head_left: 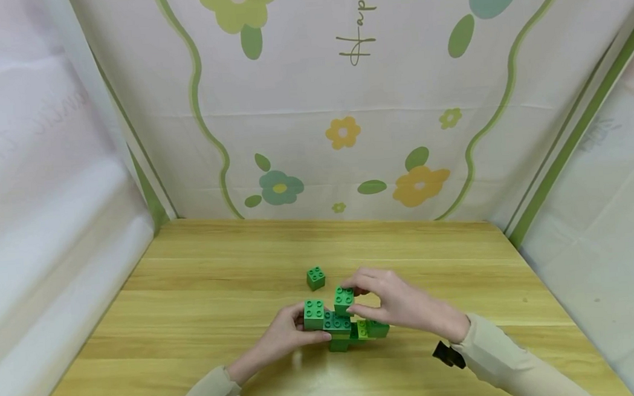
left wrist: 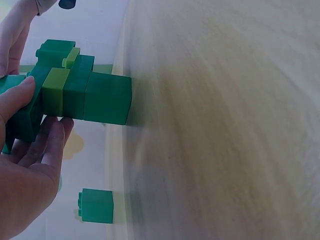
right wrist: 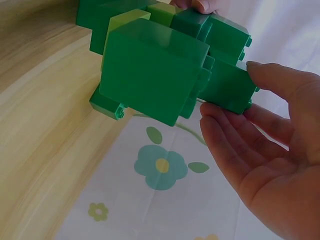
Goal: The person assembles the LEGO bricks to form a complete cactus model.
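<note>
A built shape of green toy bricks (head_left: 335, 322), with lime-green pieces among them, stands near the table's front middle. My left hand (head_left: 284, 335) grips its left end, thumb in front and fingers behind, beside a square green brick (head_left: 314, 315) with studs on top. Between thumb and fingers, my right hand (head_left: 391, 296) pinches another square green brick (head_left: 343, 301) at the top of the shape. In the right wrist view this pinched brick (right wrist: 227, 87) meets the other bricks; whether it is fully pressed down I cannot tell.
One loose green brick (head_left: 316, 278) lies on the wooden table (head_left: 218, 277) just behind the hands. White cloth walls with printed flowers (head_left: 420, 185) enclose the back and both sides. Each wrist carries a dark strapped device (head_left: 449, 354).
</note>
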The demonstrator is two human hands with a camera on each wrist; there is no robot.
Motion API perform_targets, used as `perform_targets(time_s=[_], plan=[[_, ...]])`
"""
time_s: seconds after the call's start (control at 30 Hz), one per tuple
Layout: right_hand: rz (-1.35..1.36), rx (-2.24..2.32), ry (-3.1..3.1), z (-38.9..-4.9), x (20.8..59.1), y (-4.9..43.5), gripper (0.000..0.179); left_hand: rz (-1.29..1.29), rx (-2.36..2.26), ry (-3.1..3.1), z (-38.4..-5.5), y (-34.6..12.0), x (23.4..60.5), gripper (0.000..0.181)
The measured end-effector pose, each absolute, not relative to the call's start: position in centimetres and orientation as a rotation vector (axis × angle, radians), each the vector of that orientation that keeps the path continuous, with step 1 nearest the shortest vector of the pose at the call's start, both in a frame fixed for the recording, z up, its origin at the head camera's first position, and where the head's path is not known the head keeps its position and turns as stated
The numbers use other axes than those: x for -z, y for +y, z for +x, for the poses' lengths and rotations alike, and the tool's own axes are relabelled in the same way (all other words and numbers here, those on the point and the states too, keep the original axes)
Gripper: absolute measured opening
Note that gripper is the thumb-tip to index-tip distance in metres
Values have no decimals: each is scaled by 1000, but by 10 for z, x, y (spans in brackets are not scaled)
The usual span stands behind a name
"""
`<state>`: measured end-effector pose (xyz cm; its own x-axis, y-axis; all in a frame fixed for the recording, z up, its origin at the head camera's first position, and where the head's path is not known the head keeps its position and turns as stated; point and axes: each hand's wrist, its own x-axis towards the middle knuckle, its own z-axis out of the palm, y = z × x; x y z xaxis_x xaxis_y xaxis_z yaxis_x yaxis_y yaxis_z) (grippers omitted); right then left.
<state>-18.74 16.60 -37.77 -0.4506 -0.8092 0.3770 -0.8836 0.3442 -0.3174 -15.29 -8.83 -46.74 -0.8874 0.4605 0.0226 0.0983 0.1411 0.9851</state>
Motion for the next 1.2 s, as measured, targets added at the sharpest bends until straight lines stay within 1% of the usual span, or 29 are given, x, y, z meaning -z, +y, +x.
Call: perform_targets(time_s=[0.23, 0.57, 1.2], plan=[[1594, -753, -2413, -187, 381, 164, 32, 534, -1800, 2155, -153, -89, 467, 48], [1583, -742, -2445, -185, 382, 164, 31, 509, -1794, 2151, -154, -89, 469, 48], [1596, -754, -2490, -178, 382, 163, 33, 512, -1800, 2156, -153, -88, 467, 48]])
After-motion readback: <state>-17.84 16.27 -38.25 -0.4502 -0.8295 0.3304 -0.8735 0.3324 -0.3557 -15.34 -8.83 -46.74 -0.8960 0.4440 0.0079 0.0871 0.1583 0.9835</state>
